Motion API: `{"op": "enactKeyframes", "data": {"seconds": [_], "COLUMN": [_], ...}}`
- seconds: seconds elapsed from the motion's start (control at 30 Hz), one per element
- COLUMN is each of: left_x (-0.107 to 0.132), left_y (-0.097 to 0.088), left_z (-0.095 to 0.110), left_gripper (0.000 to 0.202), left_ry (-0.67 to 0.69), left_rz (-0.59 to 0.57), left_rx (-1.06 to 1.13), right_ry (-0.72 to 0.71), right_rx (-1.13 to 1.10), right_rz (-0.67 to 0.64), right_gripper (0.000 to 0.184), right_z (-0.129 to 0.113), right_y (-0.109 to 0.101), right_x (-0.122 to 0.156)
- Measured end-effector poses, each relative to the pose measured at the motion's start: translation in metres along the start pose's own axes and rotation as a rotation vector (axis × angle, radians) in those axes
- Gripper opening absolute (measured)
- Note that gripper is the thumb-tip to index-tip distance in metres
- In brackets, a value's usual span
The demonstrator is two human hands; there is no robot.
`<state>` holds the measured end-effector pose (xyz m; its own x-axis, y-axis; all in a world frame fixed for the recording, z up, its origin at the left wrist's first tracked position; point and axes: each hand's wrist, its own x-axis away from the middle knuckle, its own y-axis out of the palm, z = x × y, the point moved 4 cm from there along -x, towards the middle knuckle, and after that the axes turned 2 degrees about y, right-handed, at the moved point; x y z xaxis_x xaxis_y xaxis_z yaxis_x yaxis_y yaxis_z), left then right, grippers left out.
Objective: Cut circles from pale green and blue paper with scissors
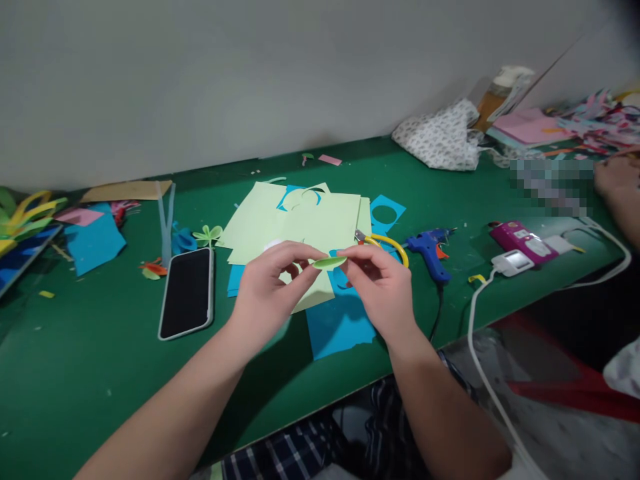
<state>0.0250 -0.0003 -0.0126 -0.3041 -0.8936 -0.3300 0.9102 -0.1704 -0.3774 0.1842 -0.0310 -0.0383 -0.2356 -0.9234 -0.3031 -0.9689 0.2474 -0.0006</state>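
Observation:
A small light-green paper leaf shape (329, 263) is held between both hands above the green table (90, 373). My left hand (270, 290) pinches its left end with fingers closed. My right hand (383, 283) pinches its right end. Under the hands lie light-green paper sheets (300, 223) with curved cut-outs and blue sheets (340, 327). Yellow-handled scissors (387, 243) rest just behind my right hand.
A black phone (187, 292) lies left of my hands. A blue glue gun (430, 248) lies to the right, with a purple device (523, 241), a white charger (510, 262) and its cable. Paper scraps sit far left; another person's hand (617, 180) is far right.

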Motion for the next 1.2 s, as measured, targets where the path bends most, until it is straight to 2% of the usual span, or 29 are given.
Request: {"op": "enactKeyframes", "data": {"seconds": [0.1, 0.17, 0.27, 0.33, 0.47, 0.67, 0.93, 1.07, 1.2], "left_x": [0.001, 0.0, 0.0, -0.001, -0.003, -0.003, 0.001, 0.003, 0.004], "left_y": [-0.003, -0.005, -0.005, -0.004, 0.003, 0.012, 0.016, 0.014, 0.011], "left_z": [0.006, 0.004, -0.003, -0.005, -0.009, -0.012, -0.004, -0.006, -0.005], "left_gripper": [0.014, 0.018, 0.02, 0.02, 0.016, 0.009, 0.017, 0.01, 0.009], "left_ry": [0.117, 0.054, -0.118, -0.187, -0.289, -0.362, -0.229, -0.197, -0.162], "left_rz": [0.086, 0.104, 0.105, 0.095, -0.003, -0.049, -0.114, -0.06, -0.002], "left_rx": [-0.103, -0.08, 0.103, 0.197, 0.291, 0.341, 0.279, 0.217, 0.173], "right_ry": [0.059, 0.044, 0.001, -0.028, -0.116, -0.173, -0.162, -0.128, -0.072], "right_rx": [-0.124, -0.15, -0.109, -0.054, 0.047, 0.09, 0.131, 0.086, 0.08], "right_rz": [-0.014, -0.01, -0.009, -0.009, -0.01, -0.046, -0.015, 0.008, 0.066], "right_gripper": [0.015, 0.016, 0.018, 0.019, 0.022, 0.022, 0.023, 0.024, 0.013], "right_z": [0.001, 0.001, -0.001, -0.002, -0.003, -0.005, -0.004, 0.001, 0.003], "right_y": [0.001, 0.001, 0.0, -0.001, -0.001, 0.001, 0.003, 0.003, 0.003], "right_x": [0.002, 0.002, 0.002, 0.002, 0.002, 0.003, 0.004, 0.005, 0.004]}}
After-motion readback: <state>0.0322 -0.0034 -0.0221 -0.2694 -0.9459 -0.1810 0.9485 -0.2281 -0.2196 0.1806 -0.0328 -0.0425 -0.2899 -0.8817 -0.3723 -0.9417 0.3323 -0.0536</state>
